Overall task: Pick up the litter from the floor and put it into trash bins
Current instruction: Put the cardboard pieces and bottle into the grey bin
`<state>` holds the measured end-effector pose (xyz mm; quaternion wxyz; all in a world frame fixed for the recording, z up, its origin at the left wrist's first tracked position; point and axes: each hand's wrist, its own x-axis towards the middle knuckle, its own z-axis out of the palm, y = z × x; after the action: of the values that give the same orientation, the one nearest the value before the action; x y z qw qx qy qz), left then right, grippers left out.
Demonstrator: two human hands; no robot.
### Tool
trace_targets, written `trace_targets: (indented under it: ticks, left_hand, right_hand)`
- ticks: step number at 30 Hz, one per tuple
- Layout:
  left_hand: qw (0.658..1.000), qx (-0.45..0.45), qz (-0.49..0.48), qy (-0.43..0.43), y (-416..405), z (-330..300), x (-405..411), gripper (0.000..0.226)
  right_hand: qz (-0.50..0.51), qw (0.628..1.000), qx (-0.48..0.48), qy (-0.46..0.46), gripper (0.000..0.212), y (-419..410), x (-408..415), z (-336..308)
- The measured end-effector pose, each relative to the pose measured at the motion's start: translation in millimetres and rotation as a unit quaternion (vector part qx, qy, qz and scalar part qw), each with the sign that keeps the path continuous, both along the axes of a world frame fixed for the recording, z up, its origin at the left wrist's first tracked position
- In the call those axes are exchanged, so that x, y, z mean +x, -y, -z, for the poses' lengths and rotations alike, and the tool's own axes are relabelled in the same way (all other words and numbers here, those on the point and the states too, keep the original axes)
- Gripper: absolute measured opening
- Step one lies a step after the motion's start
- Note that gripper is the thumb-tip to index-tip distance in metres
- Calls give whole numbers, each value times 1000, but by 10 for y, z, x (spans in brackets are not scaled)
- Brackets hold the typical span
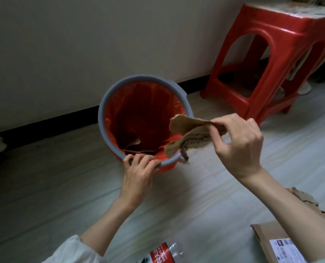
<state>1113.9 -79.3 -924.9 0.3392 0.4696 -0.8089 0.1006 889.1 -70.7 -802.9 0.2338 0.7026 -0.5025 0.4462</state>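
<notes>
A grey trash bin (108, 99) lined with a red bag stands tilted toward me on the floor, with brown paper scraps at its bottom. My left hand (138, 169) grips the bin's near rim. My right hand (239, 141) pinches a torn piece of brown paper bag (186, 126) with a twisted cord handle, holding it over the bin's right rim. A clear plastic bottle (163, 253) with a red label lies on the floor at the bottom edge. A brown cardboard package (271, 238) with a white label lies at the bottom right.
A red plastic stool (283, 54) stands against the wall at the right, with things stacked on and under it. More torn brown paper (304, 198) lies behind my right forearm. The wall with its dark skirting runs just behind the bin.
</notes>
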Motion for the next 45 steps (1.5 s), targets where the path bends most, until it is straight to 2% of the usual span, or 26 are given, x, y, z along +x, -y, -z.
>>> trace_targets:
  ticks: [2,4,7,9,15,19,23,25,29,33,38,40,42,45]
  left_hand:
    - [1000,3,3,8,-68,-26,-40,16]
    - [1000,11,11,13,-118,0,-28,15]
    - [1000,15,16,20,-152,98,88,13]
    - [999,7,21,28,-146,143,164,8]
    - [999,-4,3,41,-55,147,262,8]
    - [1000,2,-20,-22,7,114,323,12]
    - [999,15,-25,-38,44,114,505,25]
    - [996,36,-58,-56,76,105,603,34]
    - [985,106,-95,-95,206,-4,779,58]
    - [986,124,-112,7,354,-94,882,66]
    - [980,137,-141,36,372,-147,907,70]
    - [978,134,-149,51,345,-141,910,71]
    - [979,117,-146,77,321,-136,923,66]
    - [987,57,-102,107,300,-158,956,50]
  right_hand:
    - [17,999,-18,-24,17,246,237,-28]
    - [22,996,-7,-88,20,438,495,137]
    - [12,981,47,-189,25,579,729,591]
    - [23,970,83,-226,25,634,771,776]
    - [57,979,83,-175,17,863,927,673]
    - [51,962,207,-170,11,872,1032,852]
    - [-2,900,389,-196,27,847,1056,916]
    - [-28,874,439,-208,36,876,1051,849]
    - [-30,877,438,-194,37,864,1086,728]
    - [-41,862,473,-179,43,848,1111,727]
    - [-74,857,450,-240,94,751,1069,705]
    - [-85,836,455,-295,88,696,1035,678]
    - [-96,833,434,-330,63,674,1009,700]
    - [-100,829,428,-345,63,617,958,776]
